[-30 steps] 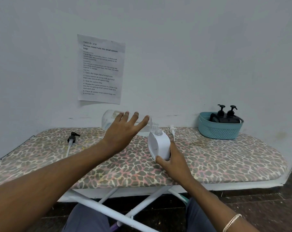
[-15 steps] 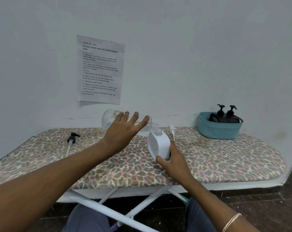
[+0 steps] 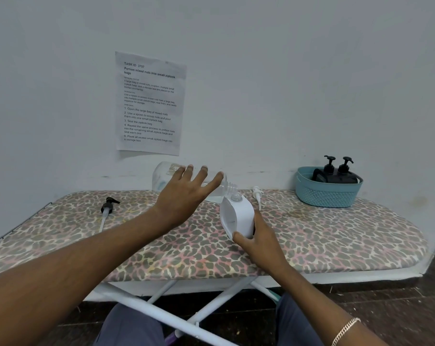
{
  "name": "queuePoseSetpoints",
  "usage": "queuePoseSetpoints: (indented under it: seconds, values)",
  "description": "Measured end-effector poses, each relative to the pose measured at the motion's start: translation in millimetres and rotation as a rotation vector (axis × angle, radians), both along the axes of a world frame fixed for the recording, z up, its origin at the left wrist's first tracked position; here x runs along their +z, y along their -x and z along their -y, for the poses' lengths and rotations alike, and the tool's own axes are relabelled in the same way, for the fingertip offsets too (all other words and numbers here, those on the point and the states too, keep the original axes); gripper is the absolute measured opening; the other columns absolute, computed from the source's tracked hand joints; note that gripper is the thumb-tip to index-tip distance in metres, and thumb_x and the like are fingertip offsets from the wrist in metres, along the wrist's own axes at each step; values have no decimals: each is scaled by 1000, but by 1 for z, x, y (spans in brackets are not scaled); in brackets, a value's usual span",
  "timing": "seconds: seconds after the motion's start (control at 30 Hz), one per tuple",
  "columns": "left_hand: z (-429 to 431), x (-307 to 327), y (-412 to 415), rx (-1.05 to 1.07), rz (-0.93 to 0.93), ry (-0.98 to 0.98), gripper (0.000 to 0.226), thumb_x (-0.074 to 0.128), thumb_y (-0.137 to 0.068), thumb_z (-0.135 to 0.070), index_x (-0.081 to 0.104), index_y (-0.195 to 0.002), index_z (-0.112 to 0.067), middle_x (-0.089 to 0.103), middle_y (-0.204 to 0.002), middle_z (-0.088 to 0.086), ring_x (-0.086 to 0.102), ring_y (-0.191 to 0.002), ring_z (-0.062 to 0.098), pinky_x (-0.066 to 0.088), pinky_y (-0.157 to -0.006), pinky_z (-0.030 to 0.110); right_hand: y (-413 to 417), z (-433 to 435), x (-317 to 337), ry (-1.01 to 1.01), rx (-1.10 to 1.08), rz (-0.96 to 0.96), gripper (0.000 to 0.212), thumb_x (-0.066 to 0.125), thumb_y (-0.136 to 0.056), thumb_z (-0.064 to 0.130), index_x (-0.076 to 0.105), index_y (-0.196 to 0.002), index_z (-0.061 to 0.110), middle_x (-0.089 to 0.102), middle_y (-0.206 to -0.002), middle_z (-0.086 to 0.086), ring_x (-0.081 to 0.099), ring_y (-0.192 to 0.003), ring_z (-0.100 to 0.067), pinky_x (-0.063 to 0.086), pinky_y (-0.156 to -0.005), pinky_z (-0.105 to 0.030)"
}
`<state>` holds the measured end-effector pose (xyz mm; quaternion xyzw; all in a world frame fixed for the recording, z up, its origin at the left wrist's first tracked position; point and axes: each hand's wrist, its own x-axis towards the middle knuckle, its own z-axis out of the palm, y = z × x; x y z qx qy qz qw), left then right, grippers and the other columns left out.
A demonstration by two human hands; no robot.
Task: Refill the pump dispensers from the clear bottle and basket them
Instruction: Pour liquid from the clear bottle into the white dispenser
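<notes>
Clear bottle lies near-horizontal, neck aimed right at dispenser.

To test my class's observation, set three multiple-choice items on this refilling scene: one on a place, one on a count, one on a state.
1. The teal basket stands: A) on the floor B) at the ironing board's right end C) at its left end.
2. It holds how many black pump dispensers: A) two B) one C) four.
3. The white dispenser's neck is: A) capped B) pump-fitted C) open.
B: it sits far right. A: two pump heads show. C: its white pump lies beside it.
</notes>
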<state>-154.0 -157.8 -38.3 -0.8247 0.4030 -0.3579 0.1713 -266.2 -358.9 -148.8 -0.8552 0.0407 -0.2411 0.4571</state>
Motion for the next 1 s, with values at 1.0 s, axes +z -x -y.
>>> queuePoseSetpoints:
  seconds: [1.0]
  values:
    - [1,2,1,-27,-10,0,91,63,-74,17,35,-155,-17,56,-140,29,61,-117,56,52,-99,62,-1,0,0,4,-6,8,82,77,-88,30,33,-158,34,58,-133,8,61,-110,-15,50,-75,-18]
